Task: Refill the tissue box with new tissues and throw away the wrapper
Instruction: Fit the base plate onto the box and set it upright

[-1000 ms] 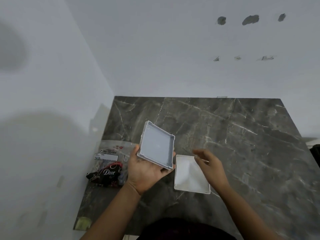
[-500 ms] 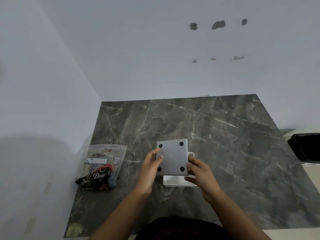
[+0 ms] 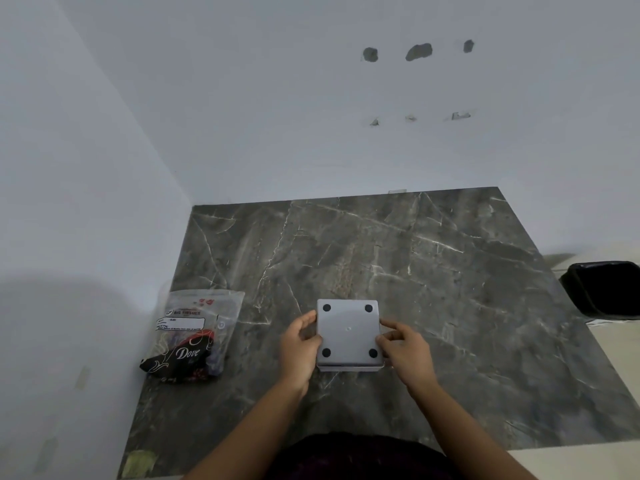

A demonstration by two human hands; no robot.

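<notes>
A square grey tissue box [image 3: 348, 332] lies bottom-up near the front middle of the dark marble table [image 3: 433, 271], its base plate with four black round feet facing me. A thin white edge of the other box half shows under its front side. My left hand [image 3: 299, 349] grips the box's left edge and my right hand [image 3: 403, 344] grips its right edge. A clear plastic tissue packet [image 3: 194, 336] with a black "Dove" item inside lies to the left, apart from my hands.
A black bin [image 3: 604, 289] stands on the floor past the table's right edge. White walls close the table's left and far sides. The marble beyond the box is bare.
The grey base plate, held tilted in my left hand a second ago, now sits flat over the white half on the table. My right hand has come onto its right edge.
</notes>
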